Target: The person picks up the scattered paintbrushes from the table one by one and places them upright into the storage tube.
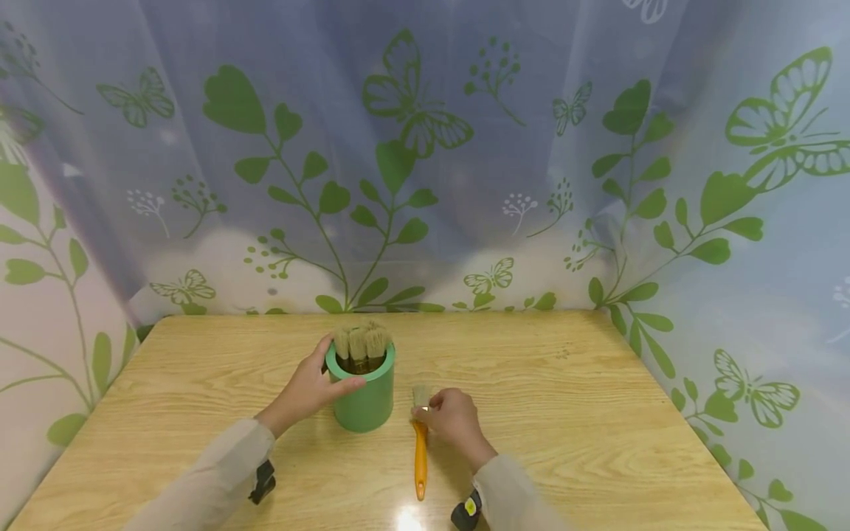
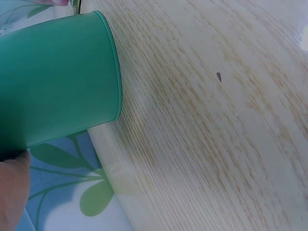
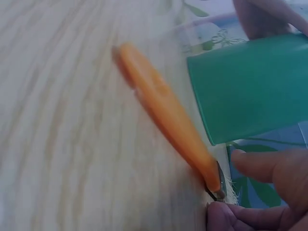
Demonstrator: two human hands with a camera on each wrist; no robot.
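A smooth green cylindrical cup (image 1: 364,402) of matte plastic was stood upright on the pale, wood-grained bench (image 1: 564,413), near its middle. Several brushes (image 1: 361,344) with tan bristle heads were stood inside it, bristles upward. The cup was gripped by the left hand (image 1: 311,389), whose fingers and thumb were curled round its upper wall and rim. Just to the right of the cup, a paintbrush (image 1: 420,450) with a glossy orange tapered handle, a metal ferrule and short pale bristles was laid flat on the bench, its handle pointed toward the person. Its ferrule end was pinched by the right hand (image 1: 454,417), the fingers being bent narrowly over it, as was seen closely in the right wrist view. Behind the bench a sheer curtain (image 1: 425,147) printed with green leaves and butterflies was hung in soft folds.
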